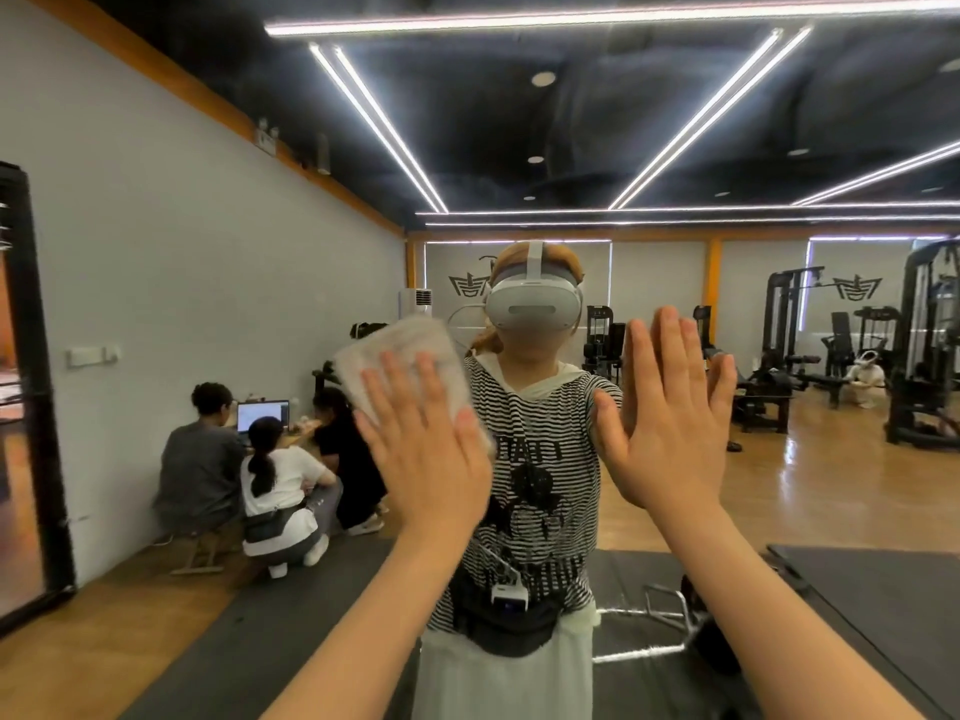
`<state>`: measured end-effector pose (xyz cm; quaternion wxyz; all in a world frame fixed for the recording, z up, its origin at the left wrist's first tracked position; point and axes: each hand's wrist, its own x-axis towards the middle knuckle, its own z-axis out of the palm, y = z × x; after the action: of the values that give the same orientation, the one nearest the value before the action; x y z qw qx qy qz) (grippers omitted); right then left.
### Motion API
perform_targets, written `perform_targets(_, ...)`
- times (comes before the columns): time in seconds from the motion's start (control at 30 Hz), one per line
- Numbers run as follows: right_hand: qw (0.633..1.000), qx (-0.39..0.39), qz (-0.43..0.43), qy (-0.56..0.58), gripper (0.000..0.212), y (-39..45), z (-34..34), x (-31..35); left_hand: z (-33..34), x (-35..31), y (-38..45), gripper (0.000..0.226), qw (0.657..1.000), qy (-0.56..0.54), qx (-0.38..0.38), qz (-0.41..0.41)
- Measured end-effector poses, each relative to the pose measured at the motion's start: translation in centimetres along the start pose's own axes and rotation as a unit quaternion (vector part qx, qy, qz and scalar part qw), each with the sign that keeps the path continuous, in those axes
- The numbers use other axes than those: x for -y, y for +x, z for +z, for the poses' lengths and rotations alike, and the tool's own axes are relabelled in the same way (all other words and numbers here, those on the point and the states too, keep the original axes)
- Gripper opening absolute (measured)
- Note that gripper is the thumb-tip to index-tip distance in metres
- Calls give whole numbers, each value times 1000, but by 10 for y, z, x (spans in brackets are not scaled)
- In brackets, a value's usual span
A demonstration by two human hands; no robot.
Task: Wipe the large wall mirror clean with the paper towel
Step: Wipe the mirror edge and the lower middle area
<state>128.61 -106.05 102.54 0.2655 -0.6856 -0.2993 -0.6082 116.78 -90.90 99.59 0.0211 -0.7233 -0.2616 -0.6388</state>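
My left hand [423,449] flat on wall mirror [218,241], fingers straight and spread, pressing paper towel [402,356] against glass. Towel sits at about head height, left of my reflection; long axis tilted, running from upper left to lower right, top edge sticking out above my fingertips. My right hand [670,407] also open, fingers straight and together, pointing up, palm toward glass, holding nothing. Both forearms raised, angled inward.

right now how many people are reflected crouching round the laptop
3, reflected in the mirror: one in grey at left, one in white in front, one in black at right of the laptop. Others may be hidden.
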Motion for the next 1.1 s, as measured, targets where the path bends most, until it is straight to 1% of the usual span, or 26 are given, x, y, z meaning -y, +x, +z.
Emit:
perform_targets(0.1,1000,9,4,1,69,0,0,-1,3,-11,-7,64,995,17,20,100)
perform_targets(0.2,1000,8,3,5,69,0,-1,-2,1,17,0,67,979,51,25,197)
perform_targets(0.23,1000,5,1,6,69,1,-1,-2,-1,30,5,66,976,55,22,211)
perform_targets(0.27,1000,2,0,7,69,1,-2,-2,-4,40,10,64,978,55,18,203)
perform_targets(0.3,1000,1,-1,7,69,1,-1,-2,-7,47,15,60,983,50,13,175)
perform_targets(0.37,1000,0,2,5,69,0,-1,-2,-10,49,19,57,995,27,1,100)
perform_targets(0.5,1000,-7,4,5,69,0,-1,0,-5,20,12,58,999,-18,-27,-34)
perform_targets(0.53,1000,-8,3,5,69,-1,-1,1,-3,9,10,59,998,-23,-27,-50)
perform_targets(0.57,1000,-10,1,4,69,-1,-1,1,-1,-1,7,59,998,-21,-26,-46)
perform_targets(0.67,1000,-9,-2,-1,68,0,-1,0,6,-27,-8,60,999,2,-8,38)
perform_targets(0.73,1000,-7,-2,-5,68,-1,-1,-1,11,-37,-17,61,997,12,-3,77)
perform_targets(0.87,1000,-8,-5,-4,68,0,-2,-1,14,-33,-19,62,996,32,-8,89)
perform_targets(0.97,1000,-3,-8,-1,67,1,-2,-1,14,-30,-19,58,993,46,-5,104)
perform_targets(1.1,1000,6,-13,5,67,1,-3,-3,15,-31,-21,63,993,55,-6,102)
